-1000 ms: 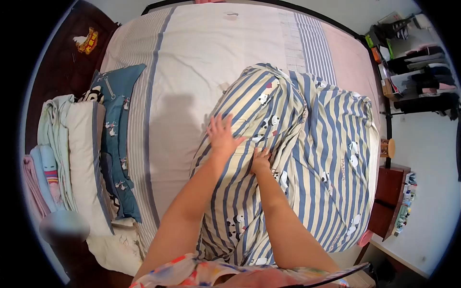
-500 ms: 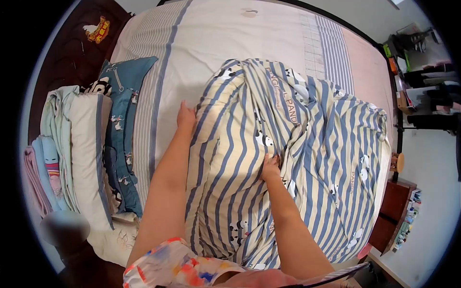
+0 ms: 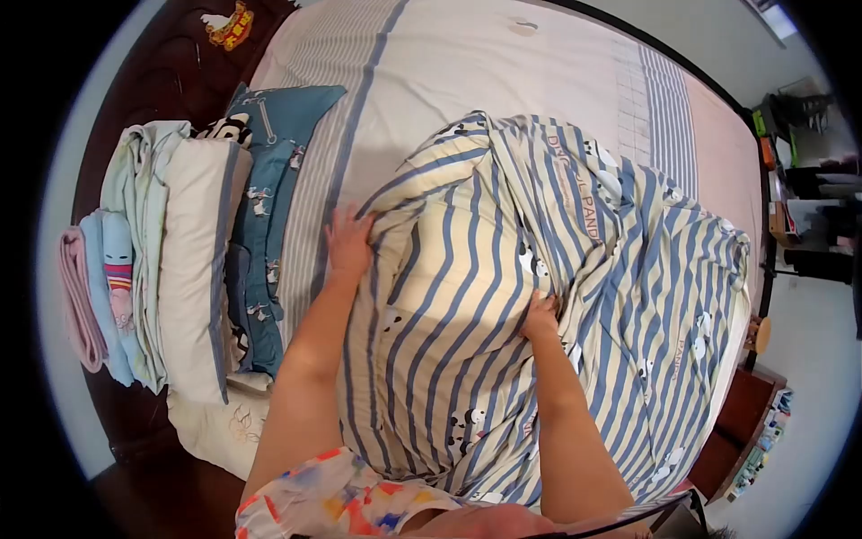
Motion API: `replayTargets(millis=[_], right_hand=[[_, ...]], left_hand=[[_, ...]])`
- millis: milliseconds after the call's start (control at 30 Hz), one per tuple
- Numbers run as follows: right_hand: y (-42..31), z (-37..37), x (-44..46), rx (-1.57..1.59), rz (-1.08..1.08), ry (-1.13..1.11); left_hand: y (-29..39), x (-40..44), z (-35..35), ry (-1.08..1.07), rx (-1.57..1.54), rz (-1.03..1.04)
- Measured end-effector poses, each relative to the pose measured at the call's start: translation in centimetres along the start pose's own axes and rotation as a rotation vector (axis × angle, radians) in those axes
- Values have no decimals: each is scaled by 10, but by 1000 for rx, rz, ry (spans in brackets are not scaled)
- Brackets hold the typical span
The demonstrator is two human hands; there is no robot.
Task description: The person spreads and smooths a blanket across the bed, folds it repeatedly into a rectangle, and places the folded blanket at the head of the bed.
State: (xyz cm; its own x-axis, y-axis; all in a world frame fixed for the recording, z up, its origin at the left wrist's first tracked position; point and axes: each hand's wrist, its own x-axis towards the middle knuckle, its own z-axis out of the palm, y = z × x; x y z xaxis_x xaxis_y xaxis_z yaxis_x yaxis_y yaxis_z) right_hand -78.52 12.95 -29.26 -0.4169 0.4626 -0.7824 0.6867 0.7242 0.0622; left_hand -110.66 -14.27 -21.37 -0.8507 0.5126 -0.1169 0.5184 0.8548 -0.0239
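Observation:
A striped quilt point(image 3: 449, 296) in cream and blue, printed with pandas, lies bunched on the bed. At its left edge is my left hand point(image 3: 350, 244), fingers spread and pointing away from me, the thumb side against the fabric. My right hand point(image 3: 540, 318) is on the quilt's middle, its fingers closed at a deep fold beside a printed panda; the fingertips are partly hidden in the cloth. Between my hands the quilt's surface is fairly smooth, while the part to the right is heavily creased.
A pale bedsheet point(image 3: 449, 67) with striped bands covers the bed. Teal pillows point(image 3: 301, 117), a white pillow point(image 3: 193, 260) and folded blankets point(image 3: 135, 225) are stacked along the dark headboard point(image 3: 135, 99) at left. A wooden cabinet point(image 3: 741, 404) and hanging clothes point(image 3: 822, 216) stand at right.
My left hand has spread its fingers, and the quilt's left edge beside it has folded inward near the top. My right hand stays at the fold. The whole view has shifted slightly.

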Motion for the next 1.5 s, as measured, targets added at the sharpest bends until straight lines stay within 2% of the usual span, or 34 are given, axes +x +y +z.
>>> replayTargets(millis=[67, 167, 200, 267, 367, 467, 533, 600, 667, 767, 833, 900, 967, 1033, 1100, 1133, 1200, 1300, 1367, 1500], right_hand=[[1, 3, 2, -37, -1, 47], [3, 23, 17, -40, 20, 103], [0, 16, 11, -9, 32, 62], [-4, 0, 2, 16, 47, 11], [-7, -5, -2, 4, 64, -16], [-7, -6, -2, -9, 75, -24], [-7, -7, -3, -3, 76, -33], [-1, 6, 8, -2, 80, -16], [-2, 6, 13, -8, 81, -18], [-6, -3, 2, -12, 89, -44], [-8, -5, 1, 9, 79, -34], [-9, -3, 5, 6, 109, -23], [-8, -1, 4, 11, 111, -10], [-7, 3, 7, -8, 105, 19], [-10, -3, 1, -4, 101, 10], [-10, -1, 4, -115, 75, 8], [-5, 8, 10, -115, 76, 25], [1, 21, 21, -108, 73, 56], [0, 11, 15, -78, 66, 30], [-7, 7, 13, -138, 111, 34]], left_hand=[[-20, 2, 1, -13, -11, -125], [1, 4, -2, 220, -126, -8], [17, 4, 4, 303, -112, 69], [59, -3, -28, 195, -251, 267], [90, -2, -38, 100, -127, 501], [71, 42, 6, 272, 141, 307], [30, 65, -2, 122, 8, 134], [-21, 88, -3, -111, -279, -178], [-82, 89, 9, -60, -360, -259], [-127, 81, 27, -10, -335, -460], [-117, 61, 18, 220, -243, -307], [-75, 34, -1, 446, -81, -107], [-28, -4, -8, 261, -239, -96], [-4, -69, -12, -85, -30, 334], [4, -124, -24, -251, -99, 468], [-4, -147, -15, -249, -106, 439], [-25, -180, 15, -238, -121, 387], [-83, -204, 31, -211, 61, 216], [-123, -214, 20, -270, 95, 16], [-154, -224, 56, -292, -60, -204]])
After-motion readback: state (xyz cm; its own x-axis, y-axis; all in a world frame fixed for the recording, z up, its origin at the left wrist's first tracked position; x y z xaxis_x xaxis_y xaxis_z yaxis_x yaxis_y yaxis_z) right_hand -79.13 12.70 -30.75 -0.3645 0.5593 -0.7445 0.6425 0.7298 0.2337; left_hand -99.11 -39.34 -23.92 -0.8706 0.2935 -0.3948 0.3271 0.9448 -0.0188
